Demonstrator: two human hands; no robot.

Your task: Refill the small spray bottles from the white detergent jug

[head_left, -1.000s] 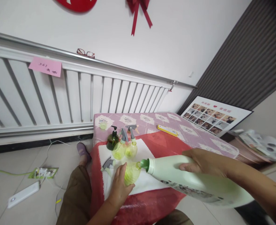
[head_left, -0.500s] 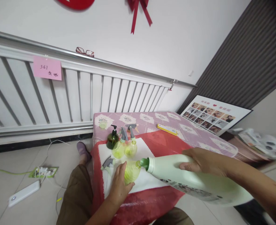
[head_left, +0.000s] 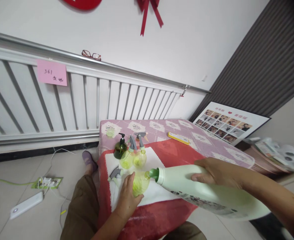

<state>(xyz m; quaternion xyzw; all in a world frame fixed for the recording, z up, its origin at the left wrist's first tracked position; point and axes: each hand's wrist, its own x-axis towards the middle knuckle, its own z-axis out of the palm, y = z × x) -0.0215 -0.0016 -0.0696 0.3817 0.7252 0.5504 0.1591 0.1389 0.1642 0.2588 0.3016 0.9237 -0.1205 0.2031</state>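
My left hand is wrapped around a yellow-green spray bottle body, which has no sprayer on and tilts toward the right. In my right hand is a large pale-green detergent bottle, lying nearly level with its green spout at the small bottle's mouth. Whether liquid is flowing cannot be made out. Beyond my left hand lies a loose grey spray head on the white cloth. Two yellow-green spray bottles with grey triggers, one of them this spray bottle, stand behind, beside a dark green pump bottle.
A red cloth covers part of the table's purple patterned cover. A yellow-edged box and a small clear green dish lie on it. A white radiator runs behind. On the floor sit a power strip and cables.
Both hands and both bottles hold nearly the same pose. Only the camera view has shifted very slightly.
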